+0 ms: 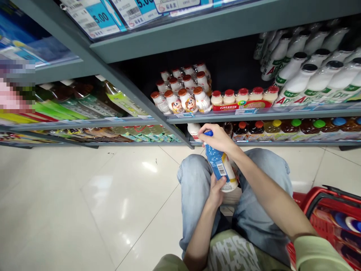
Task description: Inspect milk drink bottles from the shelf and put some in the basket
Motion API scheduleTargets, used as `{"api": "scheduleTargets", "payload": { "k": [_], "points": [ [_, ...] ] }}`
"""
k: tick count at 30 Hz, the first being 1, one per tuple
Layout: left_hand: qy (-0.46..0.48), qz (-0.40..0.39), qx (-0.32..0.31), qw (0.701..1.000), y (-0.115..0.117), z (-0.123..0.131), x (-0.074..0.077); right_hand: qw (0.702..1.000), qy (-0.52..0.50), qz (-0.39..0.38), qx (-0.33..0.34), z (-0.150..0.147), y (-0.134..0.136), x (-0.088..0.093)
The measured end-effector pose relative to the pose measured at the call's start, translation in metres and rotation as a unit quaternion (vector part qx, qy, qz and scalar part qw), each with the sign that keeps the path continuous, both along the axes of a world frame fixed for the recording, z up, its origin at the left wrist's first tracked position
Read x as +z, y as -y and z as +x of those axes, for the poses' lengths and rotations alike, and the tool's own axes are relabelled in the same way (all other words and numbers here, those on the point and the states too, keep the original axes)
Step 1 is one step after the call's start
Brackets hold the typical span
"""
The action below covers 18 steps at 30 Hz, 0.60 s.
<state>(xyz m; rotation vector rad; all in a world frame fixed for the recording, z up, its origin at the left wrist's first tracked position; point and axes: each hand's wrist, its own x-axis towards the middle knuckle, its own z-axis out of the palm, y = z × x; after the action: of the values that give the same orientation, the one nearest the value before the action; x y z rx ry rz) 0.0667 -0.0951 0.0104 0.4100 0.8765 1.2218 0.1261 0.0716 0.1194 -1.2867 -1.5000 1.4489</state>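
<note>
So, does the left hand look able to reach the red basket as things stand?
Probably not: the left hand is holding the bottle, and the right forearm and right knee lie between it and the basket.

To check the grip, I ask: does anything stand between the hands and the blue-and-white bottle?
Nothing visible does: the left hand holds the blue-and-white bottle near its base, and the right hand is at its blue cap.
</note>
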Motion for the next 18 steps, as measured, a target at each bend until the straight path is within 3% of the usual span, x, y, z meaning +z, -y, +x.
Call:
{"api": "scheduleTargets", "payload": {
  "k": [5, 10, 18],
  "points": [
    [-0.006, -0.002, 0.042, 0.999, 0.002, 0.001, -0.004, 0.999, 0.022, 0.025, 0.002, -0.005, 0.001, -0.002],
    [0.064, -0.038, 0.051, 0.996, -0.002, 0.000, -0.004, 0.998, 0.040, 0.055, 0.014, -0.009, 0.002, -0.002],
    [0.015, -0.061, 0.080, 0.995, -0.006, 0.000, -0.003, 0.996, 0.068, 0.062, 0.020, -0.011, 0.001, -0.007]
  ]
}}
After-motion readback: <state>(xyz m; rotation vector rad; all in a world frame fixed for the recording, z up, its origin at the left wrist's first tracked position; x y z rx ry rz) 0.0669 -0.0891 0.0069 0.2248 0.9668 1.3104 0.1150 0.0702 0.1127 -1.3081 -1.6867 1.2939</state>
